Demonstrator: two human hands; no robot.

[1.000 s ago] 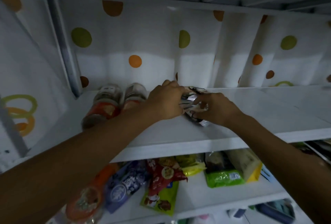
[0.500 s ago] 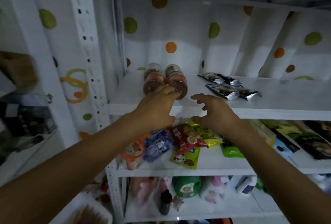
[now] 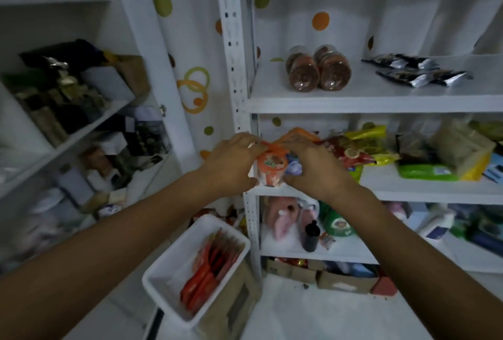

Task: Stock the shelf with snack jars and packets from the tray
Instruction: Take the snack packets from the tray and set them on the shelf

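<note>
A white tray (image 3: 174,258) stands low on a cardboard box, with several red packets (image 3: 209,271) upright in it. On the upper shelf (image 3: 381,100) lie two snack jars (image 3: 317,71) on their sides and some silver-black packets (image 3: 416,70). My left hand (image 3: 231,161) and my right hand (image 3: 313,172) sit with curled fingers on either side of an orange packet (image 3: 272,162). That packet is at the front left corner of the second shelf. I cannot tell whether either hand grips it.
The second shelf holds several packets, red and yellow (image 3: 362,146) and green (image 3: 427,173). Below are a black bottle (image 3: 310,236), pink bags and cartons on the floor. A white upright post (image 3: 234,54) edges the shelf. Another cluttered shelf unit (image 3: 68,100) stands to the left.
Both hands let go of the silver-black packets on the upper shelf and dropped to the second shelf's level. The view tilted down and left, so the tray now shows.
</note>
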